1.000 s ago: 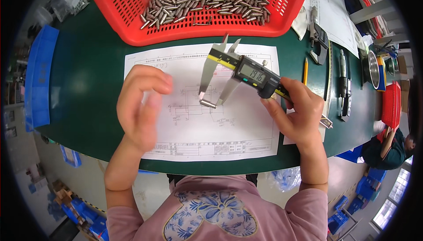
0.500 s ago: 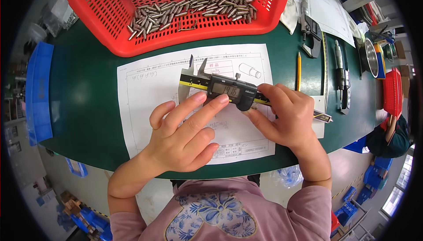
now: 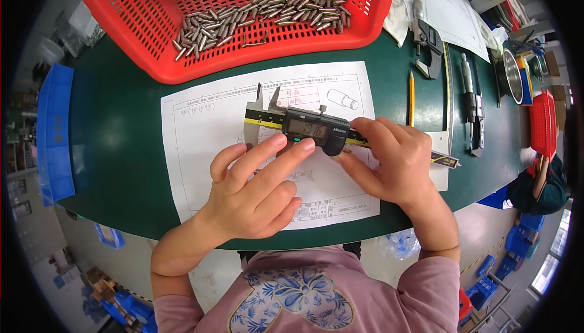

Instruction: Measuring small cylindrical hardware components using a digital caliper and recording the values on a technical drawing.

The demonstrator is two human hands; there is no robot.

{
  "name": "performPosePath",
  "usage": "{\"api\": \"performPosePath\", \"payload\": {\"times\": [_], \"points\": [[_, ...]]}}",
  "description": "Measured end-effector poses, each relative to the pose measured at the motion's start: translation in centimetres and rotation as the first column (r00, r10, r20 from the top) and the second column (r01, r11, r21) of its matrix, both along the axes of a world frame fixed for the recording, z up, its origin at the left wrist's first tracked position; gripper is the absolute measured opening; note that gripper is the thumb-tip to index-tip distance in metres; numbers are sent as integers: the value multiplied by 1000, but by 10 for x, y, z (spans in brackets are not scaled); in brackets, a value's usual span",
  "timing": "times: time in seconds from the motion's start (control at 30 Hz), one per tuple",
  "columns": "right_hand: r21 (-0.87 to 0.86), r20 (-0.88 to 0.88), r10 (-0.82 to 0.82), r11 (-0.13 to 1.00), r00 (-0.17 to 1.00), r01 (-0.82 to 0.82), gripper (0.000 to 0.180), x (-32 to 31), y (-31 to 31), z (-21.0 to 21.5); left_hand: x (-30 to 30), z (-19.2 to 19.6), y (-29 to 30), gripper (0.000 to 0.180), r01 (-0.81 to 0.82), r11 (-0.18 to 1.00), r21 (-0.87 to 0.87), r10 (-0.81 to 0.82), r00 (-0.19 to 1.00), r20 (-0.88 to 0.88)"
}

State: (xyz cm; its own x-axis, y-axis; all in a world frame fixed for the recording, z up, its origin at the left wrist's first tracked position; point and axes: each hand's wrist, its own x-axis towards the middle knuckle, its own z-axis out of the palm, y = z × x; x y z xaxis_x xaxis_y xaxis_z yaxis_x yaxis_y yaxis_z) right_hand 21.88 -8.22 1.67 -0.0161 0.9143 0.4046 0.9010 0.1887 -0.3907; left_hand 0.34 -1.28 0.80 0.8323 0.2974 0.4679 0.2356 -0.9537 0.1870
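Note:
A digital caliper (image 3: pixel 307 127) with a black display housing and a yellow-striped beam lies across my view above a printed drawing sheet (image 3: pixel 201 144). My right hand (image 3: pixel 392 159) grips its beam to the right of the display, thumb below and fingers above. The jaws at its left end look slightly apart, and I make out no part between them. My left hand (image 3: pixel 252 193) is open, fingers spread, with the index and middle fingertips at the lower edge of the display housing. Its other fingers are loosely curled and hold nothing.
Beyond the sheet, a red plastic basket (image 3: pixel 164 68) holds many small metal pins (image 3: pixel 304 4). A pencil (image 3: pixel 412 98), a digital micrometer (image 3: pixel 428 44) and another micrometer (image 3: pixel 471 101) lie to the right on the green table (image 3: pixel 115 150). A blue bin (image 3: pixel 56 132) stands at the left edge.
The caliper sits slightly further left in view and its display housing is tilted a little differently. Both hands keep nearly the same pose. The basket and sheet have shifted slightly with the view.

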Motion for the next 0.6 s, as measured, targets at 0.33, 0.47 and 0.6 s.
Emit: {"api": "performPosePath", "payload": {"times": [0.33, 0.47, 0.6], "points": [[-4, -1, -1, 1000, 1000, 1, 30, -3, 2, 2, 1, 5, 1, 16, -34, 999, -26, 35, 998, 47], [-12, -29, -79, 997, 996, 79, 30, 4, 1, 2, -24, 24, 11, 15, -31, 996, 89, 21, 994, 110], [8, -82, -178, 984, 981, 179, 31, 7, 2, 1, -45, 34, 23, 24, 403, 736, -544, -176, 890, 421]]}}
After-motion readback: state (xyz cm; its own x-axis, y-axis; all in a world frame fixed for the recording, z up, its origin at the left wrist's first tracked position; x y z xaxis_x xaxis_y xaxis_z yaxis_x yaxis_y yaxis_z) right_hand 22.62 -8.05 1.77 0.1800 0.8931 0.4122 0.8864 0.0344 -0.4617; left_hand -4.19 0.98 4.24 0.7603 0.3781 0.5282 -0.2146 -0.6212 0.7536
